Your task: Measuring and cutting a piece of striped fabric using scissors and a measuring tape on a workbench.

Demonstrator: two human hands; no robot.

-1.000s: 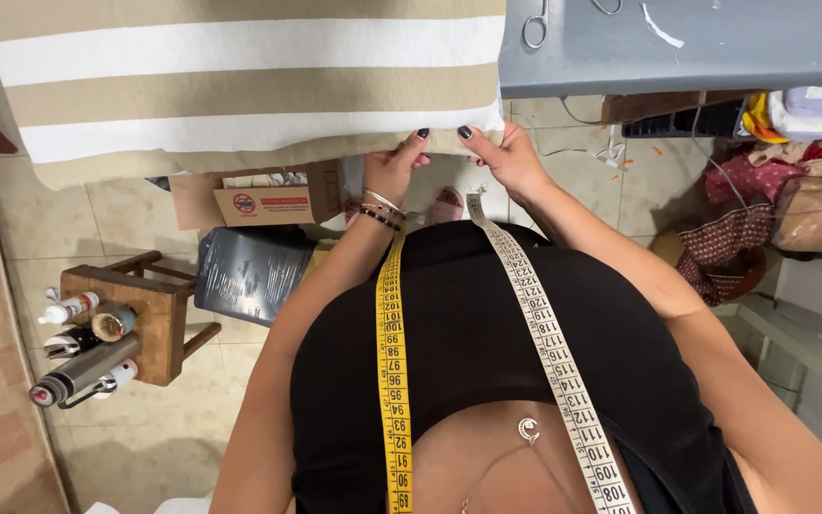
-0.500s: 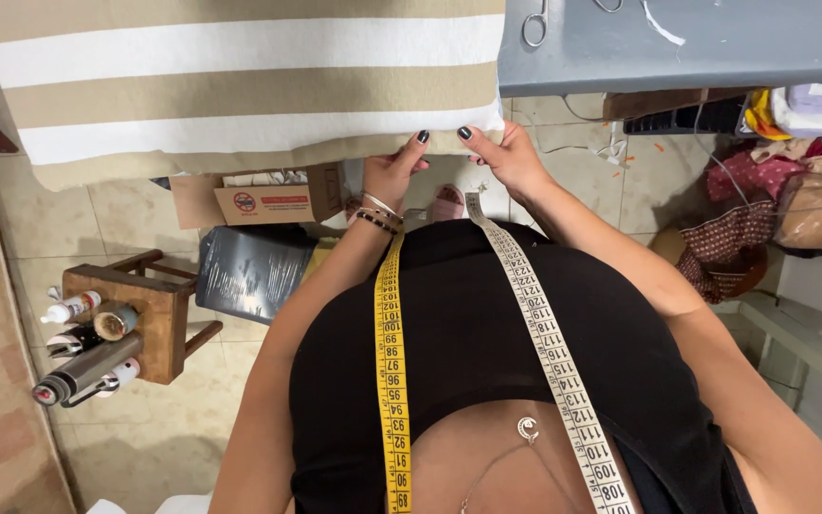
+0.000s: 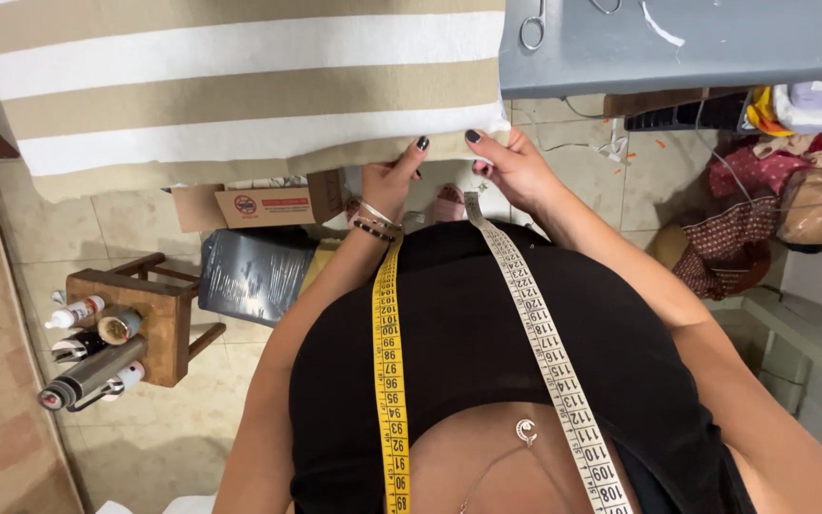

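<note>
A beige and white striped fabric [image 3: 240,86] lies over a table and hangs off its near edge. My left hand [image 3: 394,178] pinches that hanging edge between thumb and fingers; bracelets sit on its wrist. My right hand [image 3: 511,167] grips the same edge just to the right, close to the fabric's corner. A measuring tape [image 3: 388,362], yellow on one side and white on the other, hangs around my neck over my black top.
Scissors [image 3: 533,24] lie on a grey surface [image 3: 696,48] at upper right. A small wooden stool [image 3: 140,319] with spray cans and bottles stands at left. A cardboard box [image 3: 259,202] and a dark bag [image 3: 249,276] are on the tiled floor. Piled fabrics sit at right.
</note>
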